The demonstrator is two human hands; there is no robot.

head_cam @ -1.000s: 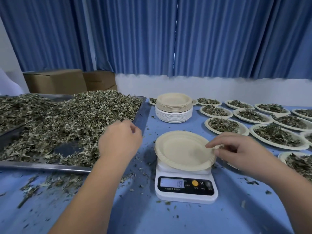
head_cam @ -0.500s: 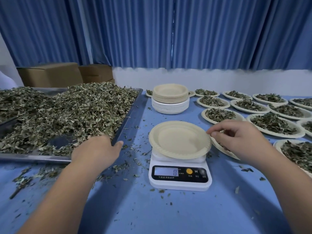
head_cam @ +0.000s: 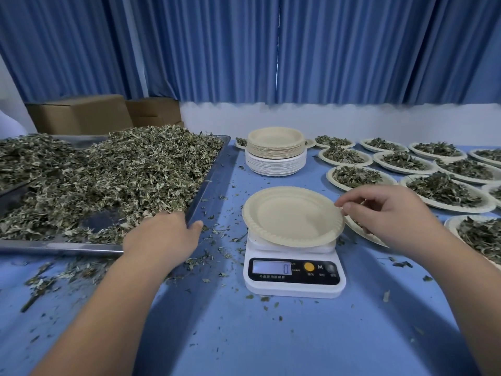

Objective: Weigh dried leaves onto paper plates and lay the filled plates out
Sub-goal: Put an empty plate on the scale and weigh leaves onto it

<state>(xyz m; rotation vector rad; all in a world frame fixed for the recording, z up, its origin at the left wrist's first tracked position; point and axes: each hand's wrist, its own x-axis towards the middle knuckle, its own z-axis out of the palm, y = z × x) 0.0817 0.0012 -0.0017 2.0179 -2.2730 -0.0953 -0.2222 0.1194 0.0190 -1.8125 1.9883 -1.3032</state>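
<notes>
Pinching the rim of the empty plate [head_cam: 290, 215] between thumb and forefinger, your right hand [head_cam: 390, 215] is holding it where it is sitting, on the platform of the scale [head_cam: 294, 283]. Just below the pinch, toward you, the display [head_cam: 272, 268] is showing 0. Across the plate from the grip, your left hand [head_cam: 162, 237] is resting on the near corner of the tray [head_cam: 208, 183], thumb lying by the metal rim. Its fingers are hidden behind the knuckles, so whether they are closing on anything cannot be told. Dried leaves [head_cam: 122, 172] are lying heaped in the tray beyond that hand, with crumbs scattered on the blue table [head_cam: 298, 335] between tray and scale. Farther out from the grip, a stack of plates [head_cam: 276, 153] is standing. To the grip's outer side, filled plates [head_cam: 444, 191] are lying in rows, one partly under your hand.
</notes>
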